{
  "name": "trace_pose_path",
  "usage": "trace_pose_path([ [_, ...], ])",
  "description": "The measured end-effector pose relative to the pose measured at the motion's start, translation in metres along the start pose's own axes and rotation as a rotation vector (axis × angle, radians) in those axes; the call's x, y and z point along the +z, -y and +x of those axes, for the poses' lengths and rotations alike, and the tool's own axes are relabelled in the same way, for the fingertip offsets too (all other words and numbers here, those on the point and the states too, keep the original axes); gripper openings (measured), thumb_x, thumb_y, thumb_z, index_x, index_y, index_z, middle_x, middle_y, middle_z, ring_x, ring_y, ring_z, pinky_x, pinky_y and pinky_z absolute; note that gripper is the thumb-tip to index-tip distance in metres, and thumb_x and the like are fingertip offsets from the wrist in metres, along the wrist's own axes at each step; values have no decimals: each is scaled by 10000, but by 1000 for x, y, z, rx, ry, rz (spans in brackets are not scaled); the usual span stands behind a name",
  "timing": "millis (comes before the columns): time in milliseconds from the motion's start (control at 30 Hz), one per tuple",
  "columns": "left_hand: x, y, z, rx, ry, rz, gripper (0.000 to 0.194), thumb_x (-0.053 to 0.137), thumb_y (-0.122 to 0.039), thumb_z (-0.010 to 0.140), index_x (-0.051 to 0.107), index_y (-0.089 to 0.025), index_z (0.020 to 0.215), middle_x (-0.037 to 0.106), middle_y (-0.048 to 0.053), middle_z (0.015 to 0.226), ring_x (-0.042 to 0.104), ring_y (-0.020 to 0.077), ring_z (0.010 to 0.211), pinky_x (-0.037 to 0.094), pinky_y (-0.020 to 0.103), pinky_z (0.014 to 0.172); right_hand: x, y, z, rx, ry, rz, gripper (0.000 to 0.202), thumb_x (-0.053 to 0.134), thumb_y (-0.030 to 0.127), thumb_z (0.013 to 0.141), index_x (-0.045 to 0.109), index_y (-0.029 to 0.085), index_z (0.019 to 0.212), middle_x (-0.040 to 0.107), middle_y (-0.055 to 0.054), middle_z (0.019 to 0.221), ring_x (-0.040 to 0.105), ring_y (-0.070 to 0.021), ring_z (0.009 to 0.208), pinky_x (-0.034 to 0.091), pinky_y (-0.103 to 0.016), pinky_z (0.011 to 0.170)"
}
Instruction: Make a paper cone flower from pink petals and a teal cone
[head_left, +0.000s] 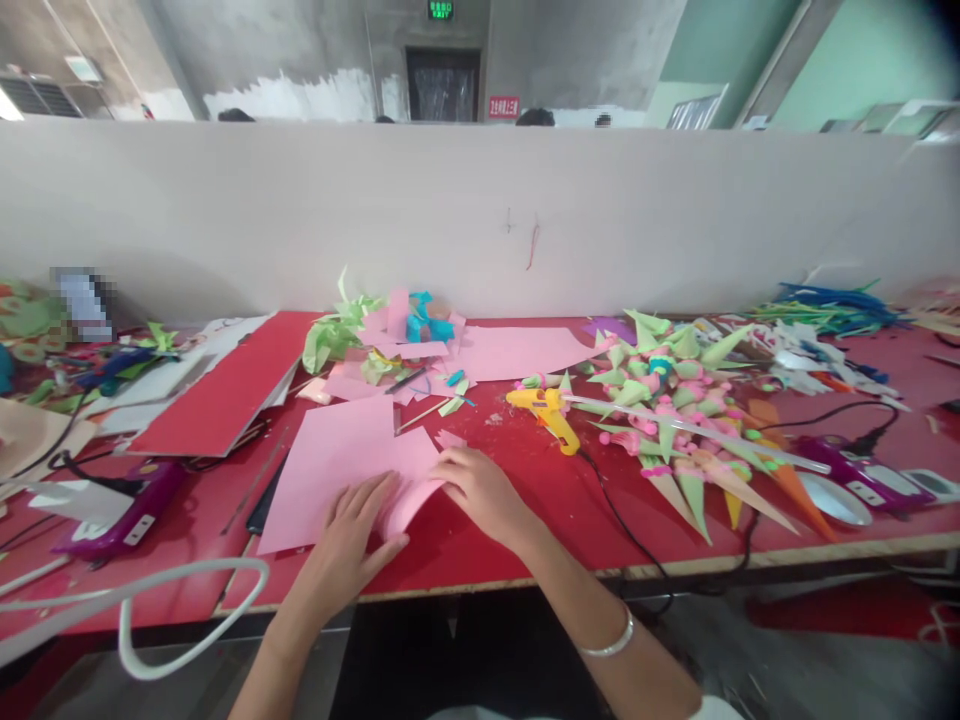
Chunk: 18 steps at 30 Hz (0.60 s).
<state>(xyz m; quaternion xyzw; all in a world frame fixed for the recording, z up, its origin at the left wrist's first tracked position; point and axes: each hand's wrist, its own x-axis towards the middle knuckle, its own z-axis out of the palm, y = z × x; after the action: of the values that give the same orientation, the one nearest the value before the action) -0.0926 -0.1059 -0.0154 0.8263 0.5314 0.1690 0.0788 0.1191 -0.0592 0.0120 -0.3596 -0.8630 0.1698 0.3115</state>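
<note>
Pink paper (337,450) lies on the red table in front of me, with a smaller, curled or folded pink piece (409,490) at its right side. Flat on this paper rests my left hand (356,535), its fingers stretched out and the thumb apart. My right hand (480,490) has its fingertips pinched together at the right edge of the smaller pink piece; the exact grip is partly hidden. Farther back and to the right, a yellow hot glue gun (551,415) lies with a long clear glue stick (697,430) in it.
Many pink and green paper figures (675,400) are heaped at right. Paper scraps (397,350) lie behind the pink paper. A red board (232,385) rests at left. Purple power strips (127,510) sit on either side. A white cable loop (195,570) hangs near the front left edge.
</note>
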Motion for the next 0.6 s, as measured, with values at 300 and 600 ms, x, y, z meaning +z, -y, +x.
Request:
trace_pose_path([
  [300, -9, -42, 14, 84, -419, -390, 510, 264, -397, 875, 194, -188, 1335, 285, 128, 1336, 261, 256, 1249, 253, 424, 1009, -51, -5, -34, 147, -766, 92, 155, 510, 113, 785, 611, 205, 855, 621, -32, 817, 581, -155, 803, 474, -295, 743],
  [600, -6, -85, 63, 327, -42, -90, 311, 349, -210, 869, 466, -232, 1157, 437, 57, 1256, 373, 201, 1156, 336, 359, 952, -61, -16, -111, 121, -736, -256, 303, 476, 7, 740, 610, 216, 914, 590, -50, 880, 566, -171, 837, 473, -311, 744],
])
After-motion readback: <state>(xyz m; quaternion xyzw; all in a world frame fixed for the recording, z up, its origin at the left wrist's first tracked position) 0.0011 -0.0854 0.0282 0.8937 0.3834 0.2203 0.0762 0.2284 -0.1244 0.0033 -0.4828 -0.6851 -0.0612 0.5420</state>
